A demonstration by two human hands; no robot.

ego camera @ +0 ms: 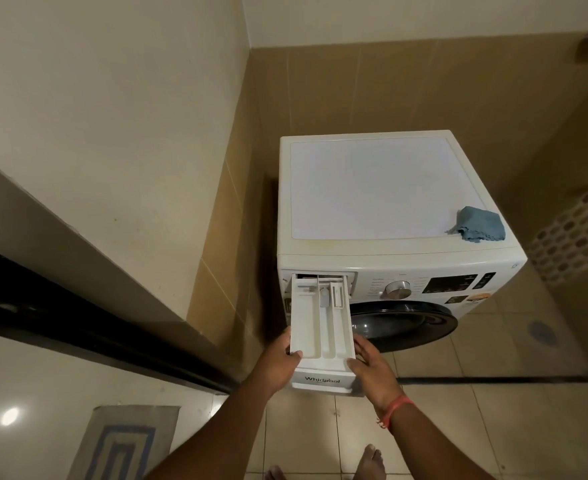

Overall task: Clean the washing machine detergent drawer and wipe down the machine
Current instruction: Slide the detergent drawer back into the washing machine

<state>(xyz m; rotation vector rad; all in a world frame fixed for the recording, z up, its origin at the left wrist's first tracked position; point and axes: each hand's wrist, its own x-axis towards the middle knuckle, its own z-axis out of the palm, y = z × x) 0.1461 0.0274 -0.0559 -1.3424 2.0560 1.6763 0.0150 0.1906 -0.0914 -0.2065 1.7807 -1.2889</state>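
Note:
A white front-loading washing machine (375, 188) stands in a tiled corner. Its white detergent drawer (320, 323) is pulled far out of its slot at the upper left of the front panel, showing several long compartments. My left hand (278, 365) grips the drawer's left front corner, thumb over the rim. My right hand (372, 365) holds the right front corner, thumb on the rim. A folded blue cloth (479, 225) lies on the machine's top near its right front corner.
A beige tiled wall runs close along the machine's left side. The dark round door (403, 323) sits below the control knob (397, 289). A grey and blue mat (126, 441) lies on the floor at lower left. My bare feet (368, 462) stand on the tiles.

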